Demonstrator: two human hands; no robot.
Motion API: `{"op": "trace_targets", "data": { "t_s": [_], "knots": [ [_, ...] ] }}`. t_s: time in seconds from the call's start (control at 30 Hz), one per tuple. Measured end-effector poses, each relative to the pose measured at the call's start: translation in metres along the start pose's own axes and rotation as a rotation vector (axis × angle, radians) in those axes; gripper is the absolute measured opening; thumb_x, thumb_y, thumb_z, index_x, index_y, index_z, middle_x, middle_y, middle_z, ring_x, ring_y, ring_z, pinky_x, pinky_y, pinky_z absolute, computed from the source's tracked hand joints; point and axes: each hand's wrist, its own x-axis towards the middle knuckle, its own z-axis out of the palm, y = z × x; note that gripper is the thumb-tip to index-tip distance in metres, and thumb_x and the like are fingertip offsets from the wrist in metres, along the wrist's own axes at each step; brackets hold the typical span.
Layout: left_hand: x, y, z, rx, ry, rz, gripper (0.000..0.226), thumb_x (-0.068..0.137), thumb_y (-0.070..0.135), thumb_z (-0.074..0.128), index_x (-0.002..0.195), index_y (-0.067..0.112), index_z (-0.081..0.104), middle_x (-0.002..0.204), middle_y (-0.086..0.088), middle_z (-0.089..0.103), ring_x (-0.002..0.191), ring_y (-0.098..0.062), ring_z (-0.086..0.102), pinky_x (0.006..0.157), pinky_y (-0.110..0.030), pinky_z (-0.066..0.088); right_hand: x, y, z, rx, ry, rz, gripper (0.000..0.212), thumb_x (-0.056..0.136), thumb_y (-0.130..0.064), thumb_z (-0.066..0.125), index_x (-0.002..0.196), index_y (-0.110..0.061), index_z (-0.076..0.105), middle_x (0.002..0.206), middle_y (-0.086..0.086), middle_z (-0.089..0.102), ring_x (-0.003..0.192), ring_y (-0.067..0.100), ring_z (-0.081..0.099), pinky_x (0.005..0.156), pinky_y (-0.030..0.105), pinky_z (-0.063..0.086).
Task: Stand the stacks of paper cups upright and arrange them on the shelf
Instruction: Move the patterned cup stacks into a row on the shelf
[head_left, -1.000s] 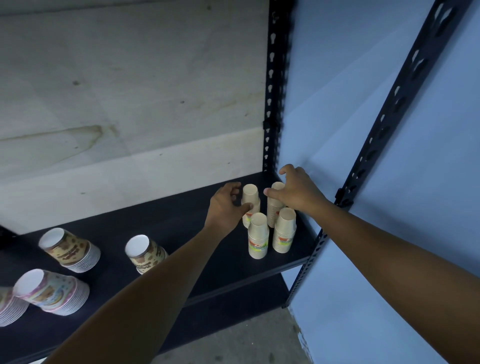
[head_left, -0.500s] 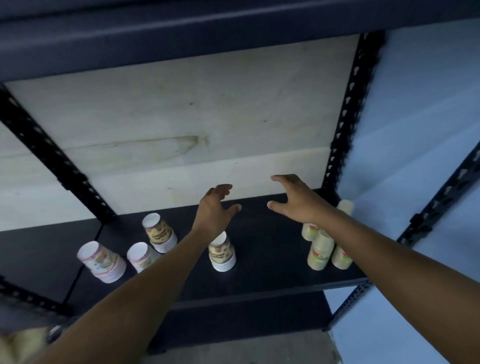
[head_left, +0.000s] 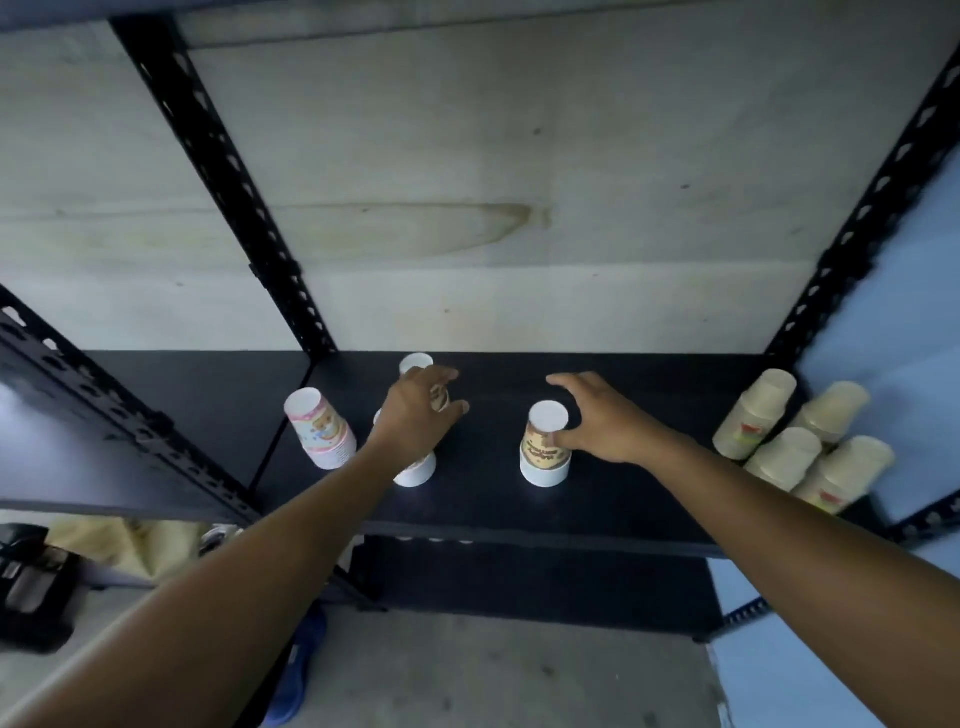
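A pale, stained wall (head_left: 467, 182) stands behind a black metal rack, and a dark shelf (head_left: 623, 499) of that rack runs across the middle of the view, with grey floor (head_left: 493, 675) below it. Black slotted posts (head_left: 228, 171) rise at the left and right of the rack.

At the right end of the shelf four stacks of plain tan cups (head_left: 789, 441) stand close together, upside down, two in front and two behind.

Near the middle stands a stack of printed cups (head_left: 545, 447), upright on its wide rim with the white base on top. The right hand (head_left: 597, 421) is around its upper part, thumb against the near side and fingers curved behind it, so it appears to grasp this stack.

Further left, the left hand (head_left: 415, 410) is closed over another stack (head_left: 415, 470) whose white lower rim shows beneath the wrist; the hand covers most of it. Behind this hand the top of a further stack (head_left: 415, 362) shows near the wall. Just left of the hand a pink printed stack (head_left: 322, 436) stands on the shelf, tilted a little to the left.

On the floor under the left arm lies something blue (head_left: 301, 670), too blurred to identify.
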Motion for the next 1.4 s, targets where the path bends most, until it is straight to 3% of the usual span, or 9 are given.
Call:
{"op": "trace_targets", "data": {
  "t_s": [0.13,0.27,0.53,0.7,0.9,1.03,1.2,1.4],
  "knots": [
    [0.007,-0.022,-0.012,0.113,0.021,0.046,0.036,0.084,0.024,0.075,0.118,0.020,0.067,0.123,-0.005,0.056,0.102,-0.022,0.059,0.092,-0.031,0.047,0.009,0.008,0.025,0.024,-0.016,0.002,0.083,0.085,-0.033,0.075,0.155,-0.032,0.031,0.152,-0.002,0.030,0.133,0.021,0.045,0.106,0.032,0.041],
    [0.024,-0.034,-0.016,0.151,0.087,0.025,0.038,0.086,0.015,0.072,0.123,0.016,0.066,0.131,-0.008,0.055,0.119,-0.025,0.057,0.091,-0.019,0.034,0.010,0.015,0.038,0.036,0.078,-0.031,0.075,0.086,-0.027,0.075,0.150,-0.032,0.037,0.140,0.001,0.039,0.123,0.021,0.049,0.095,0.028,0.040],
    [0.048,-0.049,-0.007,0.149,0.093,-0.003,0.049,0.089,0.030,0.072,0.133,0.015,0.058,0.135,-0.013,0.046,0.124,-0.030,0.051,0.096,-0.026,0.038,-0.002,0.028,0.030,0.059,0.179,-0.114,0.070,0.084,-0.022,0.075,0.146,-0.034,0.044,0.127,-0.007,0.046,0.115,0.013,0.052,0.086,0.023,0.043],
    [0.064,-0.048,0.000,0.124,0.084,-0.047,0.061,0.088,0.025,0.074,0.143,0.011,0.051,0.149,-0.018,0.033,0.131,-0.035,0.049,0.102,-0.029,0.039,-0.025,0.058,-0.010,-0.025,0.147,-0.134,0.069,0.080,-0.021,0.079,0.140,-0.035,0.047,0.128,-0.013,0.046,0.118,0.012,0.054,0.093,0.033,0.053],
    [0.073,-0.046,0.007,0.105,0.026,-0.107,0.058,0.085,0.026,0.073,0.139,0.012,0.056,0.143,-0.019,0.048,0.122,-0.035,0.057,0.093,-0.033,0.045,-0.054,0.092,-0.033,-0.108,0.127,-0.101,0.067,0.079,-0.018,0.078,0.137,-0.033,0.048,0.121,-0.008,0.048,0.109,0.014,0.057,0.091,0.033,0.051],
    [0.074,-0.055,0.005,0.142,-0.019,-0.119,0.054,0.076,0.042,0.067,0.124,0.019,0.063,0.125,-0.017,0.061,0.107,-0.034,0.065,0.082,-0.033,0.049,-0.068,0.107,-0.036,-0.135,0.111,-0.078,0.067,0.079,-0.018,0.080,0.136,-0.032,0.049,0.121,-0.005,0.050,0.103,0.012,0.059,0.089,0.027,0.047],
    [0.075,-0.054,0.008,0.146,0.022,-0.099,0.045,0.085,0.030,0.072,0.127,0.017,0.061,0.126,-0.017,0.059,0.111,-0.036,0.062,0.083,-0.033,0.045,-0.076,0.115,-0.036,-0.134,0.110,-0.064,0.066,0.080,-0.019,0.080,0.136,-0.034,0.049,0.119,-0.007,0.049,0.097,0.004,0.058,0.089,0.026,0.046],
    [0.078,-0.057,0.008,0.157,0.057,-0.087,0.040,0.086,0.030,0.072,0.123,0.018,0.063,0.122,-0.017,0.062,0.108,-0.036,0.063,0.080,-0.035,0.047,-0.079,0.119,-0.035,-0.130,0.106,-0.047,0.067,0.082,-0.019,0.079,0.140,-0.031,0.048,0.123,-0.004,0.050,0.109,0.014,0.057,0.096,0.031,0.048]
  ]
}}
